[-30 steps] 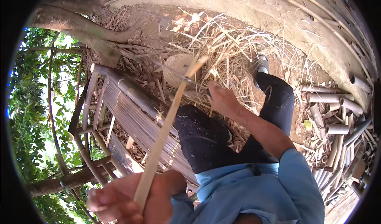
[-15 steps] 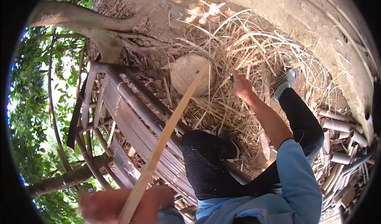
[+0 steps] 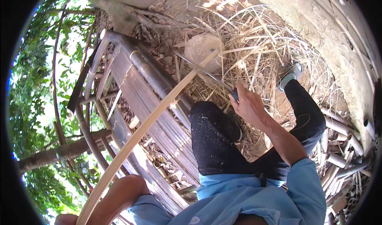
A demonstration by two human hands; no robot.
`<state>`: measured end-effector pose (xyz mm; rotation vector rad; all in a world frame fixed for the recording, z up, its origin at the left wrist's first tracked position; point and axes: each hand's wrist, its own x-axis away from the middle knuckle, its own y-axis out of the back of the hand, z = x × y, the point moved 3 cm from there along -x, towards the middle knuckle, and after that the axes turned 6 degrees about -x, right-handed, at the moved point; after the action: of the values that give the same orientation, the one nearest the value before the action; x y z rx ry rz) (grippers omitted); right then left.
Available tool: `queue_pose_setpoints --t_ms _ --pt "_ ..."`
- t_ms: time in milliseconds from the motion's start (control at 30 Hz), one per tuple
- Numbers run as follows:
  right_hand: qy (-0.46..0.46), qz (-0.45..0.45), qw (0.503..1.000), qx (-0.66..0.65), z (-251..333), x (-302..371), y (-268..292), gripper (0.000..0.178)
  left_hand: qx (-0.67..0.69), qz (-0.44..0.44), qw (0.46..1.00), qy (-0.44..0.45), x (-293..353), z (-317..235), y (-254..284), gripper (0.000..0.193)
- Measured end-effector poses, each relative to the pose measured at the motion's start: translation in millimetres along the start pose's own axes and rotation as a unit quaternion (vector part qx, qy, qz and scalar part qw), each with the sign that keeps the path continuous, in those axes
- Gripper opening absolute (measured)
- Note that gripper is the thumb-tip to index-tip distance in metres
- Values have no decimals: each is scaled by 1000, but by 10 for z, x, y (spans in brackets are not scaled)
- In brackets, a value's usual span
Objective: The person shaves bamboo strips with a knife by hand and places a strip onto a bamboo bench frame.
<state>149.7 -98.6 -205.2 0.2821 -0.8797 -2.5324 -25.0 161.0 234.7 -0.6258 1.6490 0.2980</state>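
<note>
A long pale bamboo strip (image 3: 147,123) slants from the lower left up to a round pale block (image 3: 203,45). At the lower left edge my left hand (image 3: 65,219) is closed at the strip's near end, its fingers mostly cut off by the frame. My right hand (image 3: 250,105) is wrapped round the dark handle of a knife (image 3: 217,80). The knife's long thin blade points up and to the left, crossing the strip near its far end. I cannot tell whether the blade touches the strip. The far end splits or bends to the right over the block.
A bamboo bench (image 3: 149,101) stands left of my knees. Curly bamboo shavings (image 3: 258,45) cover the ground ahead. Cut bamboo pieces (image 3: 342,145) lie at the right, below an earthen wall (image 3: 318,22). Tree roots (image 3: 155,20) spread at the far left.
My left hand has moved down and left, drawing the strip back with it. My right hand has come slightly nearer, and the knife blade now lies across the strip.
</note>
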Motion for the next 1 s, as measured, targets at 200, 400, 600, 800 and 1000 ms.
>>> queue_pose_setpoints --t_ms 200,400,600,800,1000 --pt "9 -3 1000 3 -157 129 -251 30 -179 -142 968 100 1030 340 -473 51" --pt "106 38 985 -134 1096 290 203 28 59 -59 988 128 1329 321 -508 56" --pt "102 19 984 -145 1252 285 344 26 13 -26 994 105 1350 291 -707 57" --pt "161 24 976 -144 1165 292 208 27 8 -43 994 101 1331 298 -603 46" --pt "46 68 996 -39 247 -190 -255 25 18 -50 997 64 1369 483 -774 44"
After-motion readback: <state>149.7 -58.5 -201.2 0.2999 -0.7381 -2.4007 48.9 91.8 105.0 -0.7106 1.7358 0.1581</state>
